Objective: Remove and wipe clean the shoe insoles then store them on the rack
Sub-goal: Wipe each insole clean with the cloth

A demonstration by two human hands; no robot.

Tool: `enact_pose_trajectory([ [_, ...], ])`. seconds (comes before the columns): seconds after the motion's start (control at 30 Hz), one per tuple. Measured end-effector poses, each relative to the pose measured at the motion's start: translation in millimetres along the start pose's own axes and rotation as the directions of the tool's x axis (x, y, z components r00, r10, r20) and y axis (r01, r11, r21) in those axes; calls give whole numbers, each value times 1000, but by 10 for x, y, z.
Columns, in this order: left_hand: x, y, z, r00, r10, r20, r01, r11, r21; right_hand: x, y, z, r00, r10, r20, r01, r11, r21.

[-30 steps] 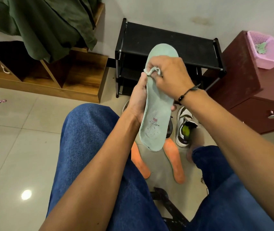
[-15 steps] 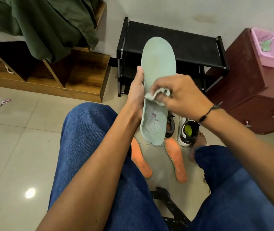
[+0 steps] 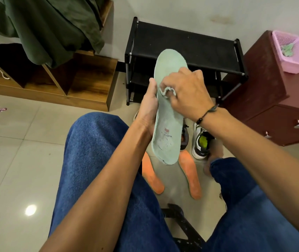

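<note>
The pale green insole [image 3: 168, 113] stands nearly upright in the air between the person's knees, toe end up in front of the black shoe rack [image 3: 185, 46], heel end hanging over the floor. The left hand [image 3: 147, 108] grips its left edge near the middle, fingers wrapped behind and thumb along the rim, while the right hand [image 3: 185, 93] pinches a small crumpled wipe [image 3: 167, 91] and presses it against the upper face. The hold is one-sided, so a hard stroke of the wipe could probably bend the soft insole backward or twist it out of the left hand, dropping it onto the tiles. The heel surface looks worn and flaking, and rubbing there might tear off more of the lining. The little wipe is only pinched and could slip from the fingers mid-stroke. Straight below lie two orange insoles [image 3: 189, 174] on the floor, with a white sneaker [image 3: 202, 144] just to their right and a darker shoe mostly hidden behind the green insole; a dropped insole would land among them. The rack's top shelf is bare and near, straight ahead, with open room above it; its posts and the dark red cabinet [image 3: 272, 91] close on the right limit a wide swing of the right arm, while the left side is open floor.
</note>
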State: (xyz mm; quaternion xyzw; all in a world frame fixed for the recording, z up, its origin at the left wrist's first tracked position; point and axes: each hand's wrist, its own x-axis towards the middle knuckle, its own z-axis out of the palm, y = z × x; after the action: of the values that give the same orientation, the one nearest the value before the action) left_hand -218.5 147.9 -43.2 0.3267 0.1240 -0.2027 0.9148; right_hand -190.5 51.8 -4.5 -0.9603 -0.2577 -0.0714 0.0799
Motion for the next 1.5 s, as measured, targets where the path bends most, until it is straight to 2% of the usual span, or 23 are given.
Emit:
enact_pose_trajectory([
  [0.13,14,28,-28,999,32,-15,-33,999,-39,-233,-72,60,997,-73,-11,73,997,15],
  [0.2,10,32,-14,1000,12,-8,-12,1000,-23,-266,-48,35,995,-92,46,88,993,81],
  [0.27,13,39,10,1000,6,8,-6,1000,7,-229,29,-67,995,-44,94,25,981,194],
  [0.33,31,47,30,1000,17,25,-18,998,58,-107,146,-191,999,42,-19,-36,964,262],
  [0.4,51,56,36,998,15,54,-20,996,84,85,273,-257,983,110,-149,-76,973,218],
  [0.43,63,51,42,997,15,72,-21,996,84,170,323,-254,981,121,-154,-97,983,157],
  [0.53,72,40,52,997,40,71,-45,996,71,268,357,-135,994,96,-54,-96,995,0],
  [0.63,94,40,6,996,90,8,-90,993,72,154,263,-27,994,92,-62,-94,995,-24],
  [0.8,59,-15,-7,997,70,-26,-65,985,158,-11,217,8,988,136,-79,-138,990,-21],
  [0.97,71,-18,2,994,91,-52,-90,996,22,-202,0,114,986,86,-143,-78,995,65],
  [1.07,58,2,-9,992,112,-58,-114,992,-44,-348,-128,197,970,138,-202,-102,979,177],
  [1.13,45,15,-1,994,101,-42,-105,990,-98,-416,-153,230,973,148,-176,-100,961,258],
  [1.23,4,50,30,998,51,-26,-54,992,-118,-475,-139,178,986,159,-48,-120,884,451],
  [1.27,-11,62,31,997,62,-37,-65,991,-115,-466,-127,127,987,153,-56,-109,874,474],
  [1.4,-29,72,47,986,163,-29,-165,979,-120,-196,-34,-109,950,229,-210,-107,875,472],
  [1.5,-63,60,105,984,180,4,-176,967,-184,-10,-59,-122,958,184,-221,-88,919,384],
])
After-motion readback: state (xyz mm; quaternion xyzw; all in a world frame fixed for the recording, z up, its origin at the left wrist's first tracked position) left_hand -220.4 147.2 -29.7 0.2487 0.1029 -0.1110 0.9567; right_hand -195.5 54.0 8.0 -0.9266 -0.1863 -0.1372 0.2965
